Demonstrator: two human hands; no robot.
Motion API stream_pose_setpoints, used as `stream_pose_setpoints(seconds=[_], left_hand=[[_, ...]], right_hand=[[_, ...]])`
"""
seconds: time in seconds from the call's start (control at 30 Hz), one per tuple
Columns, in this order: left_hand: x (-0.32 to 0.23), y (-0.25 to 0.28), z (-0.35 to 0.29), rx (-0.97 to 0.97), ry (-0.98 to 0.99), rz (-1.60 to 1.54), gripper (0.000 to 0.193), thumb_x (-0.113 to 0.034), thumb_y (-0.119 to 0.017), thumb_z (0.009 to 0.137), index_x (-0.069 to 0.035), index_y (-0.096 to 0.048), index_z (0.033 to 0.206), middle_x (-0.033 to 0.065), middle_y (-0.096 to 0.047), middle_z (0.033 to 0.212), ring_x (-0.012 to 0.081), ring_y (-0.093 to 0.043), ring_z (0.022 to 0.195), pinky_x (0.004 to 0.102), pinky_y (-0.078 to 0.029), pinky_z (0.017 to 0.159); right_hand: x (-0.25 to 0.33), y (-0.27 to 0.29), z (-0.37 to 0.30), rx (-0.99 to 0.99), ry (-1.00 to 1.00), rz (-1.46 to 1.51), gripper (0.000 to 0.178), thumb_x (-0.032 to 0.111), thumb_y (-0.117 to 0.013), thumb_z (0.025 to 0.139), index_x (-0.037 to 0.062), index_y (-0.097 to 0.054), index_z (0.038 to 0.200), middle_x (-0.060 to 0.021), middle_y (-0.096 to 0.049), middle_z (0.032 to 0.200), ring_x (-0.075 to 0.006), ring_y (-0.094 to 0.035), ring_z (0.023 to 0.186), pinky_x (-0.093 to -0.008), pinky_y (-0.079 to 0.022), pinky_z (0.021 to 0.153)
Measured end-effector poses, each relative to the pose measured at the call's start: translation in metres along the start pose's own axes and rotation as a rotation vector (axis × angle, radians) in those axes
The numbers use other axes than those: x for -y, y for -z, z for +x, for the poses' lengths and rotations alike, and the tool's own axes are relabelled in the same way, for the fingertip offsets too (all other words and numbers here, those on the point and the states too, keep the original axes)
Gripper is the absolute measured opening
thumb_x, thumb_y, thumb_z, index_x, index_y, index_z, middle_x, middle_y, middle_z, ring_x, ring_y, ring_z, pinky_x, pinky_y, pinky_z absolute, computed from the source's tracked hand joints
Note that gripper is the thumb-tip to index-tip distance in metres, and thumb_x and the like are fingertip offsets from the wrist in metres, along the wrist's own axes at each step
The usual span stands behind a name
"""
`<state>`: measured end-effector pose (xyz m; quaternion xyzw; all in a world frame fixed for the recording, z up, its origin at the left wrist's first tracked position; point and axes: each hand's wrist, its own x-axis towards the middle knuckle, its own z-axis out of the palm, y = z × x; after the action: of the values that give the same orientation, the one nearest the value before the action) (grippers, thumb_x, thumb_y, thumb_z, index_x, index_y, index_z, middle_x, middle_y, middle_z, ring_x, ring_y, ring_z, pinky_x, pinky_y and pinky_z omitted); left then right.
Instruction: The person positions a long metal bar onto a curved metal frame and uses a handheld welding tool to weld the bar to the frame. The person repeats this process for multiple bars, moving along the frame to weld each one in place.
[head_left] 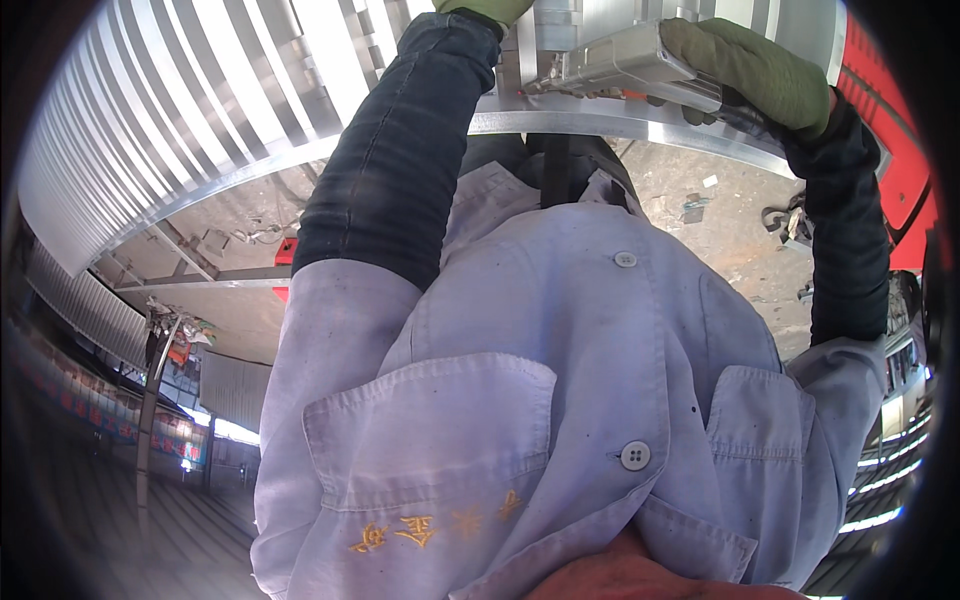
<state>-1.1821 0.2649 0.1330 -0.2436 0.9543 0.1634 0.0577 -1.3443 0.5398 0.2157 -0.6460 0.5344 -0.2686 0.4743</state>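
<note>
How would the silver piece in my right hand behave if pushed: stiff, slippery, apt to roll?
The silver piece is probably stiff: its edges look crisp, with no sag visible beyond your right hand. Its smooth, shiny faces may slide easily. Its long, flat-sided shape suggests it would hardly roll.

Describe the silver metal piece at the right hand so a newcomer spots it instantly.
Start at the large ribbed silver metal surface across the upper left, then follow its smooth curved silver rim right to the green-gloved right hand. In that hand's grip is the boxy silver metal piece. Its blocky shape sets it apart from the surface's long, narrow ribs.
</note>
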Motion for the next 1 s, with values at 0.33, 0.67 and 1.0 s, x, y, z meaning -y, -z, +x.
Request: stream_pose_setpoints(seconds=[0.33, 0.67, 1.0], left_hand=[[-0.011, 0.015, 0.005, 0.167, 0.051, 0.092, 0.092, -0.068, -0.025, 0.107, 0.005, -0.040, 0.161, 0.0207, -0.038, 0.169, 0.0388, -0.008, 0.165, 0.0523, 0.003, 0.134], [-0.006, 0.007, 0.002, 0.141, 0.025, 0.170, 0.089, -0.067, -0.022, 0.108, 0.001, -0.036, 0.164, 0.0176, -0.037, 0.171, 0.0377, -0.009, 0.165, 0.0517, 0.002, 0.134], [0.004, -0.001, 0.000, -0.025, -0.059, 0.093, 0.060, -0.050, -0.056, 0.100, 0.002, -0.074, 0.123, 0.0139, -0.052, 0.158, 0.0439, -0.023, 0.160, 0.0632, -0.008, 0.131]], right_hand=[[0.008, -0.001, 0.003, -0.025, -0.037, 0.146, 0.070, 0.007, -0.060, 0.107, 0.0188, -0.030, 0.169, -0.0186, -0.058, 0.123, -0.0249, -0.073, 0.096, -0.0332, -0.064, 0.081], [0.010, 0.005, 0.003, -0.026, -0.003, -0.092, 0.085, -0.003, -0.067, 0.098, 0.0200, -0.028, 0.170, -0.0191, -0.059, 0.121, -0.0258, -0.074, 0.092, -0.0337, -0.064, 0.073], [0.045, 0.011, -0.020, -0.188, -0.568, 0.542, 0.044, 0.028, -0.050, 0.115, -0.0015, -0.057, 0.147, -0.0091, -0.063, 0.130, -0.0151, -0.068, 0.108, -0.0303, -0.056, 0.093]])
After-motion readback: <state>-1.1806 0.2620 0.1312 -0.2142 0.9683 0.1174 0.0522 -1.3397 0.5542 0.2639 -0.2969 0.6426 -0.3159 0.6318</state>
